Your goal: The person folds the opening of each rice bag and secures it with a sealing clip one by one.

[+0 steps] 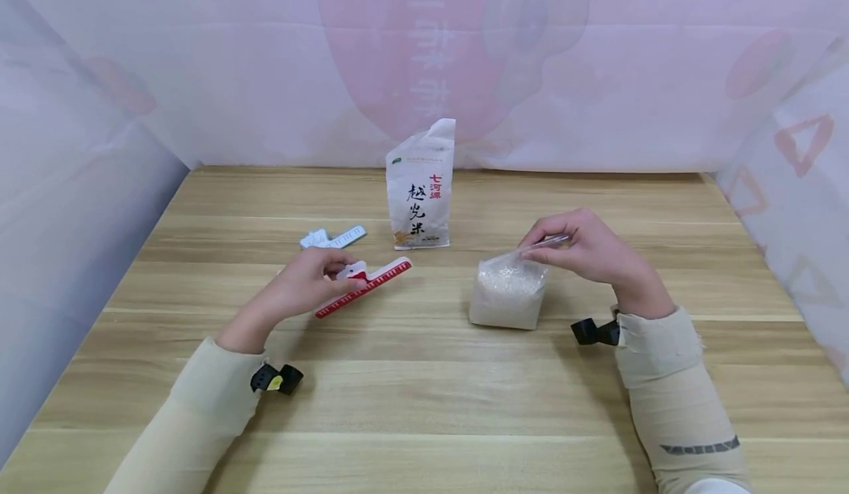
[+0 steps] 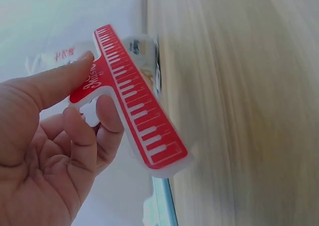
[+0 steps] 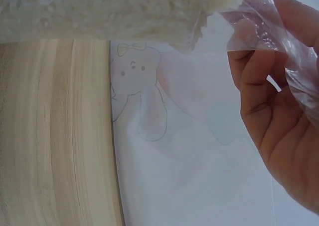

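In the head view my left hand (image 1: 306, 282) pinches a red and white clip (image 1: 389, 274) by its grip tabs, thumb on one side and fingers on the other. Piano keys are printed along the clip's long bar, plain to see in the left wrist view (image 2: 137, 96). The clip is held above the table. My right hand (image 1: 587, 249) pinches the gathered top of a clear plastic bag of rice (image 1: 509, 295), which looks upright at the table. The right wrist view shows the grains (image 3: 99, 11) and the loose plastic between the fingers (image 3: 259, 81).
A white printed paper rice pouch (image 1: 421, 192) stands behind, between the hands. Beyond my left hand lies a light blue clip (image 1: 348, 237) with a similar key pattern. The wooden table (image 1: 411, 405) ends at pale cloth walls (image 1: 252, 96) at the back and sides.
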Demonstrator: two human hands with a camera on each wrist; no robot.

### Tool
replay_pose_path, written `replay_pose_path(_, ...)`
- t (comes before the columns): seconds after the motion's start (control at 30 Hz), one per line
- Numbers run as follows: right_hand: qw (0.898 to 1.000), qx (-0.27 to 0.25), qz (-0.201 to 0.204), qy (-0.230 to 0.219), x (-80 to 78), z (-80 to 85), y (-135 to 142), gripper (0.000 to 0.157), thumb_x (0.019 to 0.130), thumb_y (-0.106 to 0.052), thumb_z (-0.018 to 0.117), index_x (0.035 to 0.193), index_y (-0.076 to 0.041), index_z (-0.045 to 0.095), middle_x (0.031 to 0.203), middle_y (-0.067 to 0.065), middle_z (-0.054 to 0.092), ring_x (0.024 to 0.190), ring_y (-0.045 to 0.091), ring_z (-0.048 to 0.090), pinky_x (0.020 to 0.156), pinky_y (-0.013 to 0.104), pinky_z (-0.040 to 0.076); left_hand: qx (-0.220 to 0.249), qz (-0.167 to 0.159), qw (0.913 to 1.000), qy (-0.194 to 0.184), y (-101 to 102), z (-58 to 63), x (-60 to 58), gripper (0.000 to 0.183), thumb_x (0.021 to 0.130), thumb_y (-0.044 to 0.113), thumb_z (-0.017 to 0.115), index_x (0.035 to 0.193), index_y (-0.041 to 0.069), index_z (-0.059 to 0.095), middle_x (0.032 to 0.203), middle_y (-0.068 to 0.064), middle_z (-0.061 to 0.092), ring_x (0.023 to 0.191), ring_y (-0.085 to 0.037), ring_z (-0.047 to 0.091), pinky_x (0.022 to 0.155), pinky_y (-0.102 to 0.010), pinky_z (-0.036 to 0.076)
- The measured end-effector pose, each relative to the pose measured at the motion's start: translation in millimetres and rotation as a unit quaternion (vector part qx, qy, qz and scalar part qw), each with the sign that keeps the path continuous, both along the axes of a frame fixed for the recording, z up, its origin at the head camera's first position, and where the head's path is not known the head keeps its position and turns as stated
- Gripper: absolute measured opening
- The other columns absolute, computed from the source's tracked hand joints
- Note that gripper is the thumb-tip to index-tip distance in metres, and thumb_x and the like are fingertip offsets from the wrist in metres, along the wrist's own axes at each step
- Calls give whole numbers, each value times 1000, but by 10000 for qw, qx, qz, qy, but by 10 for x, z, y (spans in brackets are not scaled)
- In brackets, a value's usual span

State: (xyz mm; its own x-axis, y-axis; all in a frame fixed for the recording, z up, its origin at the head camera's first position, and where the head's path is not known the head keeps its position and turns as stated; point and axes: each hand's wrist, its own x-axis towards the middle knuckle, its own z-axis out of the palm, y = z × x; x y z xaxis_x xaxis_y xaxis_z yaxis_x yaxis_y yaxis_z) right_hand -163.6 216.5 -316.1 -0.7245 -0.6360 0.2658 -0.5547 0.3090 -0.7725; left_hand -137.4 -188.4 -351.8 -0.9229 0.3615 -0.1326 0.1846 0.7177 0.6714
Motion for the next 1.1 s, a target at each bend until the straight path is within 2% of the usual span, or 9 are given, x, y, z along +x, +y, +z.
replay_pose_path(0.17, 10000, 25, -37, -19, 8, 0, -1, 1, 86, 0, 74, 86, 0, 74, 82, -3, 73, 74, 6, 64, 67, 17, 52, 310, 44, 9995, 34, 123, 34, 29, 38, 89, 24, 76, 120, 4, 70, 102, -8, 72, 84, -20, 56, 70, -28, 46)
replay_pose_path(0.33, 10000, 27, -53, -10, 13, -1, 2, 5, 87, -4, 75, 86, 1, 74, 82, 1, 73, 74, 6, 64, 68, 17, 52, 502, 156, 9986, 31, 244, 71, 49, 37, 88, 24, 77, 120, 7, 70, 103, -6, 74, 89, -19, 62, 75, -29, 49)
replay_pose_path(0.47, 10000, 26, -52, -5, 10, 2, 5, 6, 87, -5, 74, 86, 1, 74, 82, 2, 73, 74, 5, 64, 69, 17, 52, 628, 1, 9980, 98, 334, 91, 59, 33, 88, 23, 77, 116, 7, 72, 101, -5, 74, 89, -19, 63, 74, -29, 49)
replay_pose_path(0.73, 10000, 14, -65, 10, 16, 9, 3, 6, 87, -3, 75, 86, 3, 73, 83, -4, 73, 75, 5, 64, 71, 18, 52, 724, -287, 9962, 378, 512, 118, 56, 32, 85, 22, 79, 113, 7, 74, 97, -4, 73, 85, -17, 60, 68, -28, 48)
replay_pose_path(1.1, 9999, 69, -66, -69, 23, 5, -18, 4, 88, -3, 73, 87, 1, 74, 83, 2, 74, 77, 5, 65, 73, 19, 54, 1138, -320, 9908, 659, 707, 173, 122, 21, 83, 18, 81, 102, 11, 77, 84, -1, 69, 76, -15, 56, 59, -24, 48)
